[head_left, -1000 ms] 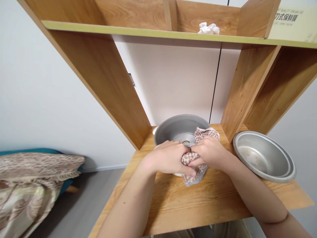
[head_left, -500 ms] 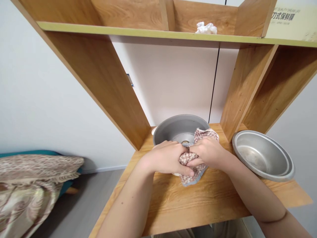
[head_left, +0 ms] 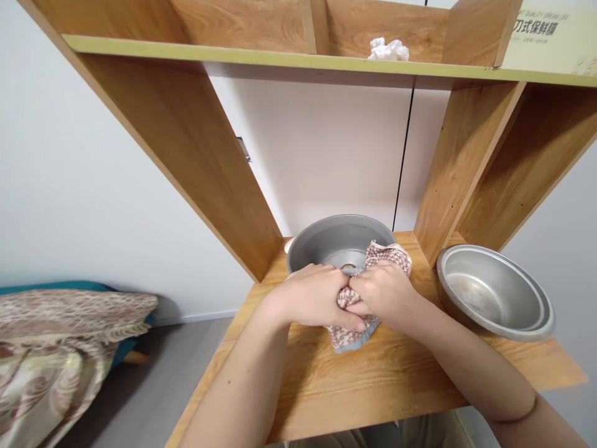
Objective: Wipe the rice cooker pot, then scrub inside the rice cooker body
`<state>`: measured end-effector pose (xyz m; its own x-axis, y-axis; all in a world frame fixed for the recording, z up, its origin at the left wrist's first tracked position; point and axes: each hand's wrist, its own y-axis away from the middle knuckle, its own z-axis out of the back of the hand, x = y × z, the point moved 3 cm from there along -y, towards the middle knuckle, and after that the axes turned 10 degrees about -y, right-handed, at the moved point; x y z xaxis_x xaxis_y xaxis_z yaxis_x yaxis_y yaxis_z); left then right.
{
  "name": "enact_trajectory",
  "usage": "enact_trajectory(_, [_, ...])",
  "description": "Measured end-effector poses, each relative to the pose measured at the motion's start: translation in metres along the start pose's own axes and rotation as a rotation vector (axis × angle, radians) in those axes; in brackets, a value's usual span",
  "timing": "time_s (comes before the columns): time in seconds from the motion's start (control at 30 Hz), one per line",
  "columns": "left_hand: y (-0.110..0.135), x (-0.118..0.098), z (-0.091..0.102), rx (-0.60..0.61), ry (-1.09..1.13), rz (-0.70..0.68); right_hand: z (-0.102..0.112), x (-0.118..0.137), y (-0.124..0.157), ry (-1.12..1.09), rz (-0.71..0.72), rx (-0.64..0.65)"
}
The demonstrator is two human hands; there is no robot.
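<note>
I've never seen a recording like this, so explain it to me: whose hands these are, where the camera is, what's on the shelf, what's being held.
No machine here: a person works with two bare hands, and the camera sits on their head, looking forward and down, so the arms enter from below. The left hand and right hand both clutch a brown-and-white patterned cloth, bunched between them at the near rim of a grey pot. The pot stands on a wooden shelf; a steel basin sits to its right. Above, a crumpled white wad lies on the upper shelf.
</note>
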<state>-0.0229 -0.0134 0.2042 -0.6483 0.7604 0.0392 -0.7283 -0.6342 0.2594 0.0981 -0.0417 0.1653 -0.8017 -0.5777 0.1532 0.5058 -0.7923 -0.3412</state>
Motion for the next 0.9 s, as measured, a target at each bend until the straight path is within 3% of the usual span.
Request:
enact_trajectory(0.33, [0.0,0.0,0.001,-0.005,0.003,0.008,0.025,-0.028,0.003,-0.087,0.092,0.134])
enact_trajectory(0.5, [0.0,-0.001,0.0,-0.009,0.017,-0.005,0.016,-0.015,0.001,0.004,0.033,0.121])
enact_trajectory(0.7, [0.0,0.0,0.0,0.008,-0.03,0.007,-0.001,0.0,0.0,0.01,-0.047,0.015])
enact_trajectory(0.9, [0.001,0.001,0.001,-0.011,-0.014,-0.001,0.014,-0.015,0.002,-0.029,0.064,0.11])
